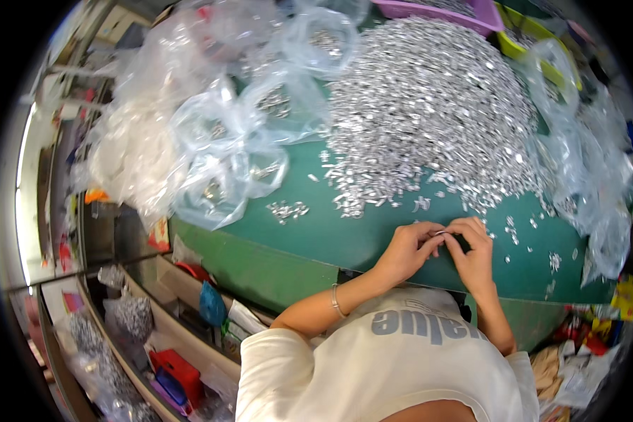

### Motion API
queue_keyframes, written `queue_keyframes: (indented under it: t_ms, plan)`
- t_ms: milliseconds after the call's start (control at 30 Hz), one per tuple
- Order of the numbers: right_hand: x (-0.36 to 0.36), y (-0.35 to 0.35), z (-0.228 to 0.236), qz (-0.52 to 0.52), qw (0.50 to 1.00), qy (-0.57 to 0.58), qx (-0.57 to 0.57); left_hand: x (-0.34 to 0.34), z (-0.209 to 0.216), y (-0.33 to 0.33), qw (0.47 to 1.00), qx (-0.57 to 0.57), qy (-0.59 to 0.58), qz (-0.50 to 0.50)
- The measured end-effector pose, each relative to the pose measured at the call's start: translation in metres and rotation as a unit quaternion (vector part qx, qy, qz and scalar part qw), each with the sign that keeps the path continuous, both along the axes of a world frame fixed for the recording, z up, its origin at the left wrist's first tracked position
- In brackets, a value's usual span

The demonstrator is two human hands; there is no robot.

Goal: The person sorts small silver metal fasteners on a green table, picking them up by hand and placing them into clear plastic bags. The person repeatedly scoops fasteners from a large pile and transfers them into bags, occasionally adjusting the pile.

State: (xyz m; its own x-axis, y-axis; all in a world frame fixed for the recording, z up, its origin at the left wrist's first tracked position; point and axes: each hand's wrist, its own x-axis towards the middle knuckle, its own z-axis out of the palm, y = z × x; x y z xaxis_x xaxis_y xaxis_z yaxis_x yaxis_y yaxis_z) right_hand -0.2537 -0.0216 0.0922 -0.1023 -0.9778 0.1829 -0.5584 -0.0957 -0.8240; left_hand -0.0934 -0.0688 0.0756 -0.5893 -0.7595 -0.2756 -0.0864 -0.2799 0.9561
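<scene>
My left hand (409, 250) and my right hand (472, 247) meet over the near edge of the green table (295, 243). Their thumbs and forefingers are pinched together around a small shiny metal piece (440, 233), mostly covered by the fingertips. Its exact kind is too small to make out. Just beyond the hands lies a large heap of small silver metal pieces (429, 105), its near edge scattered in loose bits. A small separate cluster of metal pieces (287, 211) lies to the left of my hands, and another little cluster (555, 261) to the right.
Open clear plastic bags (214, 190) with some metal pieces stand at the left. More plastic bags (598, 176) crowd the right side. A purple basin (482, 17) and a yellow-green basin (534, 32) sit at the far edge. Open drawers (169, 309) hold filled bags and a red box (176, 380).
</scene>
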Motion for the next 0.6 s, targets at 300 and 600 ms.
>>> queue_keyframes:
  t_ms: [300,600]
  plan:
    - [0.004,0.007,0.002,0.031,0.997,-0.039,0.065,0.086,0.023,-0.04,0.961,-0.071,-0.005,0.267]
    - [0.005,0.006,0.007,0.089,0.995,-0.02,0.037,0.094,0.029,-0.148,0.86,-0.033,0.211,0.464]
